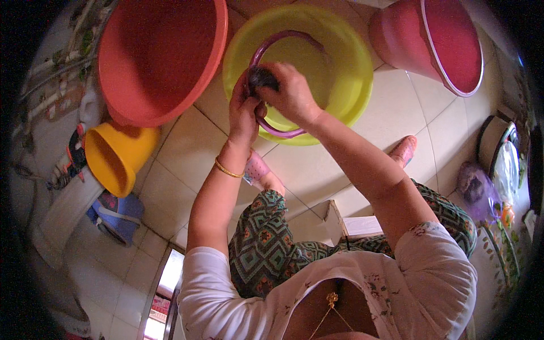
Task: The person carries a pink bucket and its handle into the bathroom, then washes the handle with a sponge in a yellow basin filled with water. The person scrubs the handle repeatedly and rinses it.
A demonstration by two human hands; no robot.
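A large yellow-green plastic basin (352, 108) stands on the floor before me. Over it, my left hand (245, 112) grips the near-left side of a purple hoop-like rim (282, 36); what the rim encloses cannot be made out. My right hand (293, 91) is closed on a dark, blurred pad or brush (262, 80), pressed to the rim close beside the left hand. Its exact kind is unclear. The fingertips of both hands are partly hidden behind the dark thing.
A big red tub (170, 114) stands at the upper left, with a yellow bucket (123, 157) and a blue container (121, 216) below it. A pink-red bucket (408, 46) is tilted in view at the upper right. Plastic bags (478, 187) lie along the right.
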